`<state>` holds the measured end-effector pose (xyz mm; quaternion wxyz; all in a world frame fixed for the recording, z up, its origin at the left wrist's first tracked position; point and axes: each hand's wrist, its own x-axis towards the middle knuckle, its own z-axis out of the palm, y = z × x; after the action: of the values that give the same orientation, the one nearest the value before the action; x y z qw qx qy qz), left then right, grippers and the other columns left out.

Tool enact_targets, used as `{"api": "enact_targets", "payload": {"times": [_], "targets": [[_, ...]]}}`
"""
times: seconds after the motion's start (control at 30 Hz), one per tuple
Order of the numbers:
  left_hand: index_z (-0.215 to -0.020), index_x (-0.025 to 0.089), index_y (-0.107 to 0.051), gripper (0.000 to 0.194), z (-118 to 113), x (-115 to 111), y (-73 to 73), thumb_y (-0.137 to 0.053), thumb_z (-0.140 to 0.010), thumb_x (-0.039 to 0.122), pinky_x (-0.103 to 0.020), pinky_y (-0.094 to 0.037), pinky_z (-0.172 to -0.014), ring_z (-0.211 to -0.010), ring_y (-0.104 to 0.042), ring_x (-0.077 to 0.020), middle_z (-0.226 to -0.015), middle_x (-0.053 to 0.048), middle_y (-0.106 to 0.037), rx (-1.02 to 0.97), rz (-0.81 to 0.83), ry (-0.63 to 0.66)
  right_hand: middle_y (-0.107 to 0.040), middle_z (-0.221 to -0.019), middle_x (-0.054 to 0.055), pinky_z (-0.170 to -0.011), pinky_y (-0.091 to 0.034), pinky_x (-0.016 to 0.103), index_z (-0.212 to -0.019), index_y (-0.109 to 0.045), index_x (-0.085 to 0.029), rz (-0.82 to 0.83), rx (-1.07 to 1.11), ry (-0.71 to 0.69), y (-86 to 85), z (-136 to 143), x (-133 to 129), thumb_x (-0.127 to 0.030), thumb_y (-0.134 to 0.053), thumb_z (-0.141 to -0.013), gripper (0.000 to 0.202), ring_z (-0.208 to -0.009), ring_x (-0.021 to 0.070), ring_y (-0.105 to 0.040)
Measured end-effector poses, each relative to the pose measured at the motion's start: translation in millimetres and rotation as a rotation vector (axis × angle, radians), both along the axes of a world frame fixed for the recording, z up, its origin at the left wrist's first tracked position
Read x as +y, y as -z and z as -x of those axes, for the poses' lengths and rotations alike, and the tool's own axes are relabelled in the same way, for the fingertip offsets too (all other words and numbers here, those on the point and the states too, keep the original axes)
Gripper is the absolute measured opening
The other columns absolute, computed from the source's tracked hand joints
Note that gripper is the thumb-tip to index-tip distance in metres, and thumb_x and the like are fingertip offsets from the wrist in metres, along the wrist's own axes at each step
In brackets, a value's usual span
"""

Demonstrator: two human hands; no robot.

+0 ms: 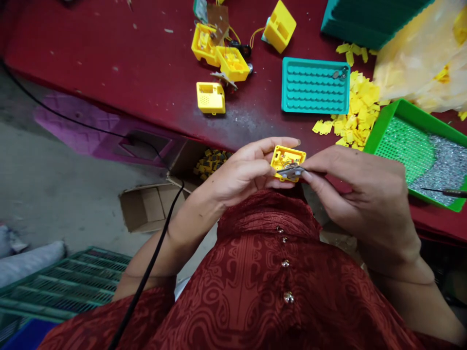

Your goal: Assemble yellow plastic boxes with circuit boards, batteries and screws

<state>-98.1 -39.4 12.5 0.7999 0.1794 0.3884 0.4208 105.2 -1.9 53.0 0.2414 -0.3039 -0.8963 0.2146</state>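
Note:
Near the table's front edge, my left hand (251, 167) is closed around a small open yellow case (279, 156), with the thumb on its near side. Wires and small parts show inside the case. My right hand (350, 189) pinches a small dark circuit board (291, 171) between thumb and forefinger. The board is tilted over the near edge of the case, and its far end is close to my left thumb. Whether the board rests on the case cannot be made out.
Several yellow cases (210, 98) with wires lie at the back. A teal tray (315, 108) stands beyond my hands, beside loose yellow pieces (359, 107). A green basket (379, 124) of screws is at right, with a screwdriver (452, 193). A black cable (160, 238) crosses my left arm.

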Motion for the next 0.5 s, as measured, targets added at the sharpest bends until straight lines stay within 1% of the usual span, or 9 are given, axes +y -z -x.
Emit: {"api": "enact_targets", "payload": {"times": [0.13,0.27,0.37,0.5], "targets": [[-0.124,0.019,-0.067,0.045,-3.5,0.8,-1.8,-0.074,-0.080,0.015,-0.035,-0.064,-0.092,-0.103,-0.077,-0.0205,-0.115,-0.005,-0.077,0.051,-0.034,-0.010,-0.078,-0.095,0.005,-0.086,-0.060,0.028,-0.099,-0.075,-0.017,-0.019,0.100,0.030,4.0,1.0,-2.5,-0.011,-0.066,-0.097,0.011,-0.088,0.0151,-0.075],[-0.124,0.020,-0.066,0.048,-5.7,2.0,-3.1,-0.075,-0.078,0.012,-0.030,-0.064,-0.088,-0.105,-0.077,-0.0198,-0.115,-0.005,-0.078,0.081,-0.056,-0.019,-0.079,-0.096,0.004,-0.079,-0.058,0.027,-0.103,-0.075,-0.016,0.078,0.140,0.109,6.7,0.3,-3.2,-0.013,-0.065,-0.098,0.011,-0.085,0.0133,-0.074],[-0.124,0.020,-0.066,0.050,-5.1,1.2,-4.9,-0.076,-0.076,0.010,-0.030,-0.064,-0.089,-0.108,-0.076,-0.0210,-0.114,-0.004,-0.077,0.085,-0.064,-0.009,-0.079,-0.099,0.002,-0.074,-0.057,0.025,-0.103,-0.073,-0.018,0.133,0.121,0.137,7.6,-0.9,-0.8,-0.013,-0.065,-0.097,0.011,-0.086,0.0128,-0.075],[-0.126,0.019,-0.066,0.052,-5.1,-0.2,-5.1,-0.080,-0.076,0.013,-0.033,-0.064,-0.092,-0.114,-0.075,-0.0242,-0.118,-0.006,-0.077,0.111,-0.088,0.003,-0.079,-0.096,0.002,-0.071,-0.057,0.026,-0.101,-0.073,-0.018,0.081,0.105,0.108,7.1,-1.8,3.5,-0.011,-0.065,-0.096,0.011,-0.083,0.0129,-0.075]]}}
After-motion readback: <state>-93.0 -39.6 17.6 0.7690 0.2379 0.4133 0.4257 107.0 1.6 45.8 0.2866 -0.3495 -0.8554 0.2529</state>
